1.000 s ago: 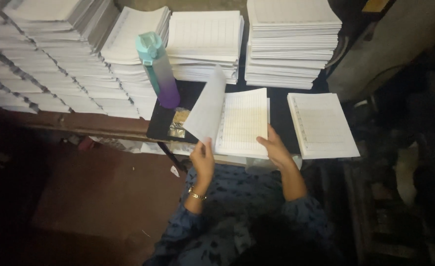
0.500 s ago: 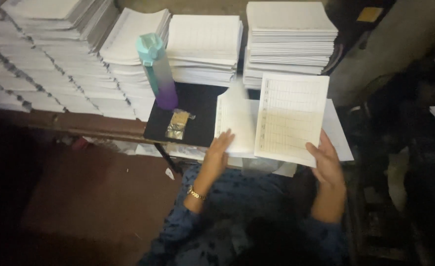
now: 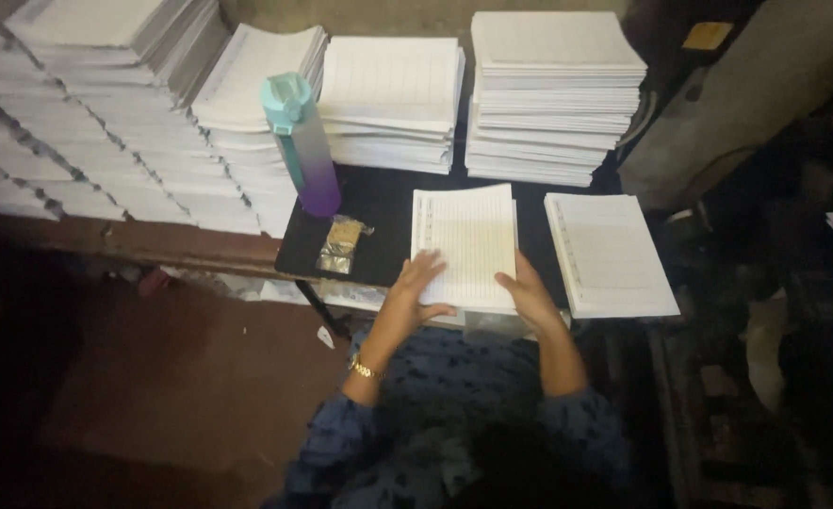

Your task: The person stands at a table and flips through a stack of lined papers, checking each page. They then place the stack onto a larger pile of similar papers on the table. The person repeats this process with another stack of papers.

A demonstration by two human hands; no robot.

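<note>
At table edge | left hand [image 3: 415, 294], right hand [image 3: 528, 293] flat, fingers spread, on ruled sheets [image 3: 466, 241]

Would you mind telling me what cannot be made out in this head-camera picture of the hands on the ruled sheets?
- Ruled sheets: print too small to read.
- Left hand and right hand: palms face down, so grip is unclear.
- Small packet: contents too small and dim.
- Left paper stacks: cut off by the frame edge.
- Floor: lost in darkness.

I've got bare dark tabletop [image 3: 379, 212] between the bottle [image 3: 302, 143] with snack packet [image 3: 340, 244] and the ruled sheets [image 3: 465, 243]; paper stacks [image 3: 550, 94] wall the back.
</note>
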